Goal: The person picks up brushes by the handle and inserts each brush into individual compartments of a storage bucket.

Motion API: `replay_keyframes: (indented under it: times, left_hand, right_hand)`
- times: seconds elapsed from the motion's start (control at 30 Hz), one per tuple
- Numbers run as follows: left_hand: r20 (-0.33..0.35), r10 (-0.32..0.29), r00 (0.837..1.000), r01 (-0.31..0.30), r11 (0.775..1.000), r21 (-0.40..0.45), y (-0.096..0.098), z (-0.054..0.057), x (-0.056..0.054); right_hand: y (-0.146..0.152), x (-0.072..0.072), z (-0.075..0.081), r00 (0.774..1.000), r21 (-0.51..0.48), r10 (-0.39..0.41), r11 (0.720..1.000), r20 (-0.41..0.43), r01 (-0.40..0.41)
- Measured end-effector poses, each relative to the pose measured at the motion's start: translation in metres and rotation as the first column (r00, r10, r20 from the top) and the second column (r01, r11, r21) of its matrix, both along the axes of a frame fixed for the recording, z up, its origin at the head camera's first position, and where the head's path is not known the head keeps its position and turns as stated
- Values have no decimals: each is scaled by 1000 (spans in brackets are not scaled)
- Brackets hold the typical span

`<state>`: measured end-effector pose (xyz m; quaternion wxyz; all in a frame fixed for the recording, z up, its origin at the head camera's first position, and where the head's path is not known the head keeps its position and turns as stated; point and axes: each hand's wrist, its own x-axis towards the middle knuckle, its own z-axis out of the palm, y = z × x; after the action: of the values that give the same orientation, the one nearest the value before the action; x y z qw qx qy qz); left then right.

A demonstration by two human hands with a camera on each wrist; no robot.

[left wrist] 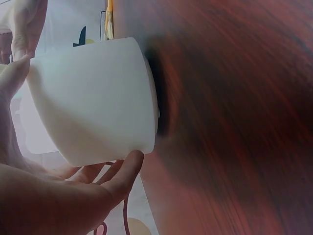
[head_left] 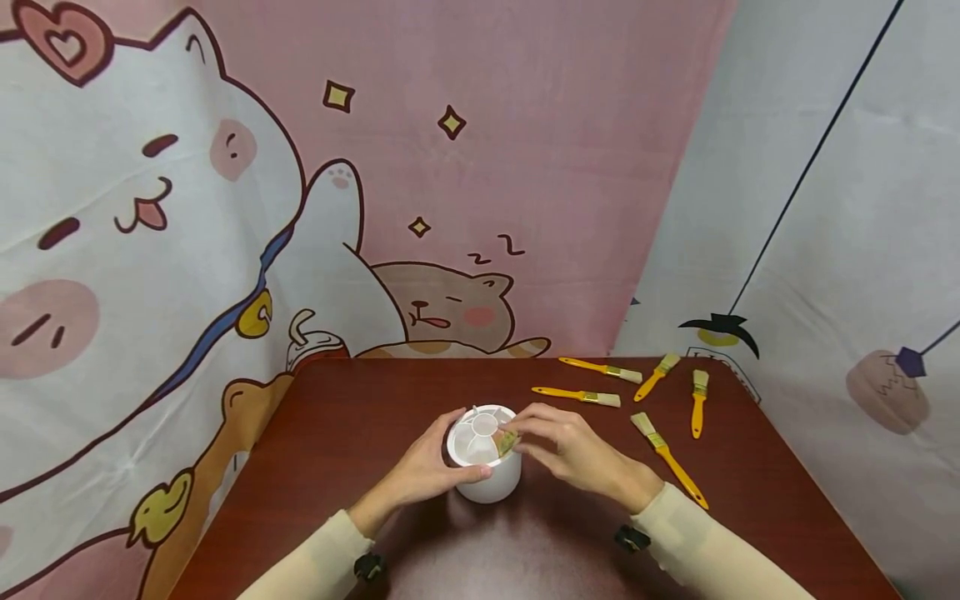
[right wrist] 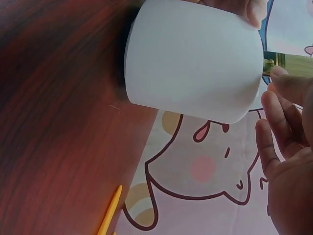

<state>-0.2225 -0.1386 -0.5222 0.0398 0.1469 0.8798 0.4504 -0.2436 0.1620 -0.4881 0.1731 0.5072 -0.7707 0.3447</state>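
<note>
Holding brush at rim of white pot, lower ctr of head view, pot upright on table. Bristles up & out; handle hidden by pot wall, depth unclear. Brush is at R side of pot's divided top, seemingly in a section there. R hand, just right of ctr: thumb & finger(s) clamped on brush, the rest bent. L hand, left of pot: fingers curled round side, thumb along near side by rim. Progress (my read): 1 brush part-way in, not yet let go; no other seen in pot; 5 loose brushes, yellow handles, on table, right half of frame, prob. left to do. Backdrop cloth: "zz" above dozing cat, mid-frame; cut-off lettering by table's far-right corner, illegible. No brand/label legible on pot or brushes
</note>
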Motion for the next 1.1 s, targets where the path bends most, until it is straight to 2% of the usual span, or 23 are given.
replay_keyframes:
  times: [0.17, 0.27, 0.47, 0.6, 0.8, 0.93, 1.1]
  left_hand:
    - [-12, 32, 999, -31, 999, 5, 3, 1, 4]
    - [-36, 73, 997, -73, 997, -8, 8, 3, 10]
    - [-124, 189, 974, -199, 977, -80, 24, 9, 23]
    - [-162, 225, 961, -245, 963, -116, 32, 12, 28]
    - [-174, 243, 954, -266, 956, -121, 36, 11, 28]
    - [-162, 237, 958, -256, 961, -104, 35, 9, 28]
    - [-147, 203, 968, -214, 974, -71, 30, 7, 27]
  right_hand:
    - [6, 4, 2, 997, 5, -78, 997, -30, 78]
    - [11, 6, 2, 991, 8, -126, 992, -35, 127]
    - [22, 9, 0, 968, -11, -249, 969, -33, 249]
    - [30, 8, -4, 944, -23, -326, 945, -43, 325]
    - [41, 8, -10, 922, -31, -382, 924, -62, 381]
    - [48, 7, -12, 908, -25, -411, 912, -81, 410]
    - [60, 5, -16, 889, 14, -454, 890, -63, 455]
